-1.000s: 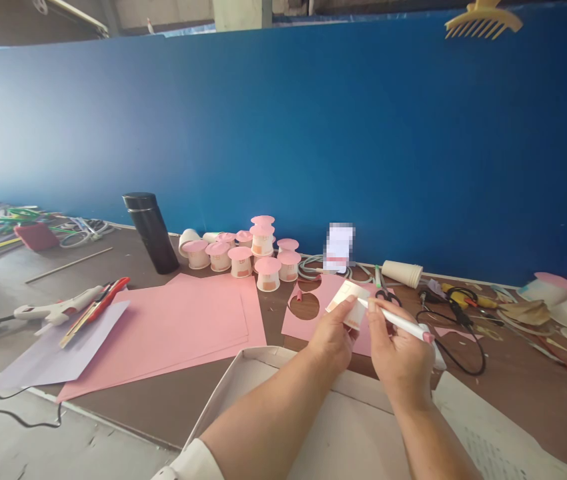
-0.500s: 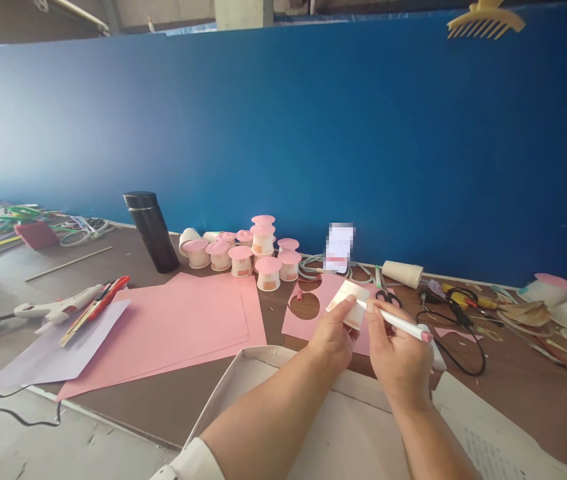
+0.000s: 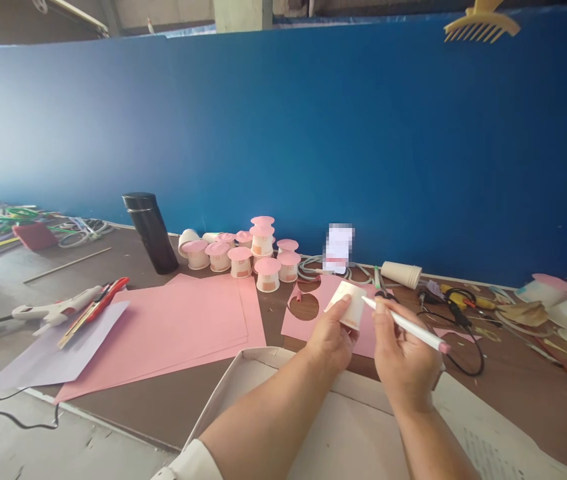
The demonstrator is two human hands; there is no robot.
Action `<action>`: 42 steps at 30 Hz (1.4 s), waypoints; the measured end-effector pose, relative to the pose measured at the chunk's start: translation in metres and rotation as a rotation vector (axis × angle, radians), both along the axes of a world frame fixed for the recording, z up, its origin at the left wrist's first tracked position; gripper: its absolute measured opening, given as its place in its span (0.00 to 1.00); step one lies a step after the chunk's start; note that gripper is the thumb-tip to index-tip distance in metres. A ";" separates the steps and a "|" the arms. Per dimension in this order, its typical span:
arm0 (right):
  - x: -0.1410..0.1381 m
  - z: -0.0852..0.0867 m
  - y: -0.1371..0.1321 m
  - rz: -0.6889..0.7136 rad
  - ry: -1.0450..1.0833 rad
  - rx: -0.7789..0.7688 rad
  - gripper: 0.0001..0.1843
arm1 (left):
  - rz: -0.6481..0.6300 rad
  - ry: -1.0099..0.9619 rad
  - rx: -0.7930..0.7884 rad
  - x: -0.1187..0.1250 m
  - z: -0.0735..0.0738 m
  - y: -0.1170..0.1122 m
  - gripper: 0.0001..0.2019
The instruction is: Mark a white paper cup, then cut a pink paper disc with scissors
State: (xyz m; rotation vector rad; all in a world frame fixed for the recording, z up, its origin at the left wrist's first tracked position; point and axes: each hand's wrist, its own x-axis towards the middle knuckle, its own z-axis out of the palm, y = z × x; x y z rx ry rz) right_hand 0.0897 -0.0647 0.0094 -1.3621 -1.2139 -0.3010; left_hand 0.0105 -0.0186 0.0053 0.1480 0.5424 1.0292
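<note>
Head view: a paper cup (image 3: 355, 305), tilted above the table (image 3: 138, 415), is clamped in the left hand (image 3: 331, 343); toward four o'clock, the right hand (image 3: 408, 363) grips a marker (image 3: 416, 331) (white, pink-ended), tip by the cup. Pink-topped cups (image 3: 268, 275) cluster toward ten o'clock, pink sheets (image 3: 183, 320) toward nine.

1. The held cup (image 3: 347, 298) looked like smooth paper.
2. The pen (image 3: 416, 331) seemed smooth plastic.
3. The sheets (image 3: 188, 323) looked like matt paper.
4. The flask (image 3: 151, 235) looked smooth, with a slight sheen.
5. The table (image 3: 138, 408) resembled smooth wood.
</note>
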 end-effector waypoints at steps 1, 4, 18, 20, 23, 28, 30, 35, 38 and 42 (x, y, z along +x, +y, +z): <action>0.001 -0.001 0.000 0.006 0.040 0.010 0.14 | 0.000 -0.003 -0.002 0.000 0.000 0.000 0.15; 0.005 -0.002 0.001 -0.017 0.093 0.022 0.16 | -0.002 0.005 -0.014 -0.001 0.000 0.000 0.15; 0.001 0.006 -0.002 -0.071 -0.033 0.011 0.14 | -0.046 -0.001 0.007 -0.002 -0.002 -0.002 0.14; 0.001 0.006 -0.002 -0.076 -0.048 0.012 0.14 | -0.057 -0.006 0.027 -0.002 -0.003 -0.002 0.14; 0.000 0.007 -0.002 -0.069 -0.070 0.022 0.13 | -0.065 -0.006 0.052 -0.002 -0.003 -0.002 0.14; 0.001 0.006 -0.001 -0.066 -0.098 0.042 0.13 | -0.067 -0.005 0.070 -0.002 -0.004 -0.002 0.14; 0.001 0.006 -0.001 -0.060 -0.096 0.047 0.13 | -0.069 -0.004 0.078 -0.002 -0.003 -0.002 0.14; 0.001 0.006 -0.001 -0.065 -0.095 0.040 0.12 | -0.078 0.004 0.079 -0.003 -0.003 -0.003 0.15; 0.001 0.006 -0.001 -0.056 -0.086 0.033 0.12 | -0.077 0.005 0.071 -0.002 -0.003 -0.002 0.15; 0.002 0.006 0.000 -0.067 -0.097 0.035 0.12 | -0.072 -0.004 0.081 -0.002 -0.004 -0.002 0.15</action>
